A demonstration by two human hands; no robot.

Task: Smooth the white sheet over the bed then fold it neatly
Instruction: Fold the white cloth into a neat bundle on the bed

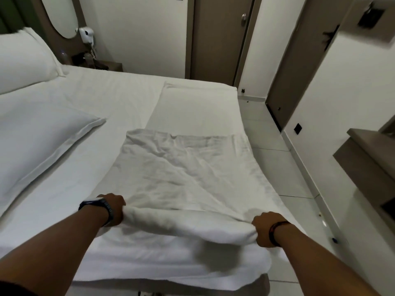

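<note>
A wrinkled white sheet (181, 165) lies in a narrow folded strip along the right side of the bed (55, 189), its far edge about halfway up the mattress. The near end is lifted into a thick fold. My left hand (114, 210), with a dark watch on the wrist, grips the left corner of that fold. My right hand (266, 228), with a dark band on the wrist, grips the right corner. Both hands are closed on the cloth near the foot of the bed.
Two white pillows (40, 142) lie at the left, toward the headboard. A smooth folded white cover (196, 107) lies beyond the sheet. Tiled floor (284, 167) runs along the right side of the bed, with a brown shelf unit (367, 154) and doors (218, 39) behind.
</note>
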